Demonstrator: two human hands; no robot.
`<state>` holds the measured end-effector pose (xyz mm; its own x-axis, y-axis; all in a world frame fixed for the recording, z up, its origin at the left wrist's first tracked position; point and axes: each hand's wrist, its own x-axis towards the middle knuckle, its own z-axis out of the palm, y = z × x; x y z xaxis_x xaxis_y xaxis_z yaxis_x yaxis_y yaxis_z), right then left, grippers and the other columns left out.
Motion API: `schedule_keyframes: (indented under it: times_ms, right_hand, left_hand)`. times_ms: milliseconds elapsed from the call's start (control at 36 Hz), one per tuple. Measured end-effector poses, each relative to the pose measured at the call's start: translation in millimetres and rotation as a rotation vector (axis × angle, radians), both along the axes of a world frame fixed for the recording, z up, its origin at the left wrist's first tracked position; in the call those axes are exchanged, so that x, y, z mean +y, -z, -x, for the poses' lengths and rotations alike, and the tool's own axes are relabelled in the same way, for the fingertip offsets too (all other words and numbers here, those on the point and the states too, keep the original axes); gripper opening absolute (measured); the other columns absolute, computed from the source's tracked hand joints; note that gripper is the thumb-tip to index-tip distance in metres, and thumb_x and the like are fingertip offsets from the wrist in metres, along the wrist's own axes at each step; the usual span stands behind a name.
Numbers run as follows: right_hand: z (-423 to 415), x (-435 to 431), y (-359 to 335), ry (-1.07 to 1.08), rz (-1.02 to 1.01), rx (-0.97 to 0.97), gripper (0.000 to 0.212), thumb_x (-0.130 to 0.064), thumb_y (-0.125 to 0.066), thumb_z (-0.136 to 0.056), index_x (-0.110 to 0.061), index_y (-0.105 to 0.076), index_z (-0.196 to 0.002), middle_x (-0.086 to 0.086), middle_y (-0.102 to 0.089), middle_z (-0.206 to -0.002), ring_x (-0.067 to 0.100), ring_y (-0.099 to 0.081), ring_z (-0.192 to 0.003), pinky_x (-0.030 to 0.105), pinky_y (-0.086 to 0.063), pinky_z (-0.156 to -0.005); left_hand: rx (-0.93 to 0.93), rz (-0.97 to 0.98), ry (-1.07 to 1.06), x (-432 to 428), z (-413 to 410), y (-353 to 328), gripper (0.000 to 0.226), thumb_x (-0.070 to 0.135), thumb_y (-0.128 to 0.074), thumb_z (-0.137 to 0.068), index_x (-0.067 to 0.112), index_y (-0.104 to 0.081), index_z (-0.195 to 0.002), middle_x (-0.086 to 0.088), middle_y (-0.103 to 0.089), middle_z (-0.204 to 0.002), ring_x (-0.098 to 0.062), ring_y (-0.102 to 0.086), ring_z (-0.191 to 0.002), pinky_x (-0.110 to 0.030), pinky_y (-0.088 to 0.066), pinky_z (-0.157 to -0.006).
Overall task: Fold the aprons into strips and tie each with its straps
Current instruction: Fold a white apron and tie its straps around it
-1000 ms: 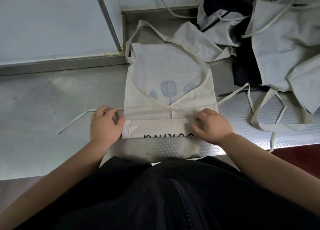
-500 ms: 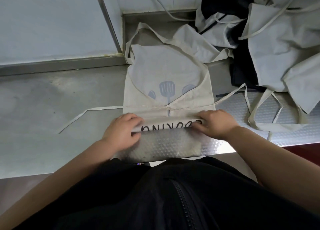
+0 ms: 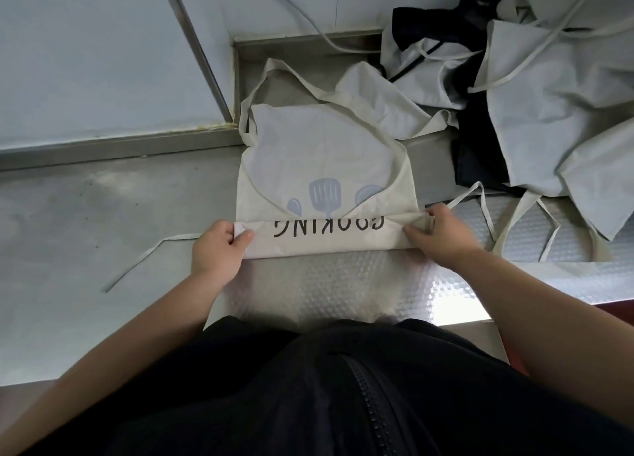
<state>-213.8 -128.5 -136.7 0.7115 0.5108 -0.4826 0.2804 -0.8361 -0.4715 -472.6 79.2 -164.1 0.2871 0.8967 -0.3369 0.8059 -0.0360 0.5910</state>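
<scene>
A cream apron (image 3: 319, 160) lies flat on the steel counter (image 3: 113, 222), its bib end away from me, with blue utensil prints showing. Its near end is folded into a band (image 3: 326, 237) with the word COOKING upside down on top. My left hand (image 3: 219, 246) pinches the band's left end. My right hand (image 3: 442, 236) grips the band's right end. One waist strap (image 3: 147, 256) trails left across the counter, and the other strap (image 3: 480, 201) loops off to the right. The neck loop (image 3: 274, 78) lies at the far end.
A heap of other cream and black aprons (image 3: 535, 88) with loose straps fills the back right. The wall (image 3: 85, 50) and a metal ledge (image 3: 103, 146) run behind the counter. A dimpled steel strip (image 3: 336, 284) forms the near edge. My dark jacket fills the bottom.
Both hands have turned the apron's near edge over again, away from me. The folded band now sits farther up, covering the waist seam, with the full word showing on top.
</scene>
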Motion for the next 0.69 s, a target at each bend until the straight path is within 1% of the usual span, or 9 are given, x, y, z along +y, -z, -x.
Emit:
schedule_keyframes:
  times_ms: [83,167,222,278,361,417,500,583,694]
  right_hand:
    - [2,5,5,0.071,0.046,-0.021,0.055,-0.038,-0.060,-0.088,-0.008,-0.036,-0.128,0.014,-0.058,-0.108,0.033,-0.057,-0.097,0.043,-0.050,-0.080]
    - [6,9,7,0.070,0.114,-0.067,0.056,-0.036,-0.058,-0.089,-0.010,-0.033,-0.131,0.015,-0.054,-0.121,0.035,-0.053,-0.110,0.046,-0.044,-0.093]
    - [9,12,7,-0.021,0.159,-0.216,0.052,-0.032,-0.054,-0.090,-0.014,-0.034,-0.134,0.015,-0.043,-0.133,0.035,-0.044,-0.121,0.044,-0.035,-0.100]
    - [12,13,7,-0.190,0.167,-0.333,0.053,-0.031,-0.050,-0.092,-0.016,-0.032,-0.140,0.013,-0.034,-0.142,0.033,-0.035,-0.129,0.043,-0.028,-0.104]
    - [21,14,15,-0.242,0.095,-0.178,0.070,-0.041,-0.044,-0.096,-0.009,-0.013,-0.149,0.013,-0.017,-0.155,0.030,-0.016,-0.142,0.039,-0.015,-0.114]
    - [28,14,20,-0.117,-0.012,-0.067,0.080,-0.045,-0.048,-0.093,-0.006,-0.006,-0.149,0.012,-0.008,-0.157,0.029,-0.009,-0.144,0.040,-0.012,-0.118]
    - [33,17,20,0.038,-0.168,-0.031,0.080,-0.035,-0.062,-0.086,-0.007,-0.015,-0.144,0.011,-0.017,-0.151,0.032,-0.026,-0.137,0.046,-0.031,-0.109]
    - [32,19,15,-0.003,-0.153,-0.005,0.078,-0.021,-0.058,-0.090,-0.012,-0.009,-0.150,0.004,-0.014,-0.154,0.023,-0.025,-0.139,0.033,-0.032,-0.103]
    - [36,18,14,-0.180,-0.016,-0.117,0.064,-0.027,-0.050,-0.095,-0.019,-0.018,-0.149,0.009,-0.014,-0.153,0.030,-0.020,-0.140,0.040,-0.022,-0.113]
  left_hand:
    - [0.067,-0.015,-0.001,1,-3,0,0.023,0.031,-0.060,-0.090,0.008,-0.056,-0.094,-0.002,-0.060,-0.086,-0.023,-0.055,-0.084,-0.028,-0.037,-0.070]
    - [0.113,-0.031,0.028,1,-3,1,0.021,0.029,-0.059,-0.091,0.009,-0.053,-0.090,-0.006,-0.061,-0.085,-0.027,-0.057,-0.086,-0.029,-0.036,-0.069]
    - [0.128,-0.066,0.044,0,-3,1,0.020,0.026,-0.059,-0.091,0.007,-0.052,-0.092,-0.011,-0.063,-0.093,-0.031,-0.057,-0.091,-0.030,-0.038,-0.071]
    - [0.106,-0.124,0.051,-4,-4,-1,0.026,0.020,-0.061,-0.089,0.003,-0.052,-0.106,-0.018,-0.057,-0.111,-0.034,-0.054,-0.100,-0.035,-0.039,-0.080]
    - [0.073,-0.194,0.122,-19,-9,-6,0.052,0.014,-0.061,-0.089,-0.004,-0.040,-0.132,-0.025,-0.040,-0.130,-0.039,-0.041,-0.118,-0.039,-0.033,-0.098]
    - [0.040,-0.147,0.147,-30,-14,-6,0.064,0.018,-0.058,-0.091,-0.004,-0.027,-0.143,-0.026,-0.031,-0.142,-0.038,-0.030,-0.130,-0.040,-0.025,-0.108]
    - [-0.031,-0.049,0.065,-39,-18,-6,0.079,0.021,-0.059,-0.091,0.001,-0.008,-0.149,-0.019,-0.011,-0.155,-0.030,-0.011,-0.143,-0.034,-0.013,-0.116]
    - [-0.037,-0.032,0.036,-38,-19,-6,0.084,0.023,-0.063,-0.089,0.005,-0.009,-0.150,-0.014,-0.009,-0.156,-0.025,-0.009,-0.144,-0.030,-0.012,-0.115]
    - [0.108,-0.086,0.152,-37,-20,-5,0.076,0.029,-0.061,-0.089,0.015,-0.018,-0.150,-0.016,-0.002,-0.156,-0.031,-0.003,-0.143,-0.037,-0.014,-0.115]
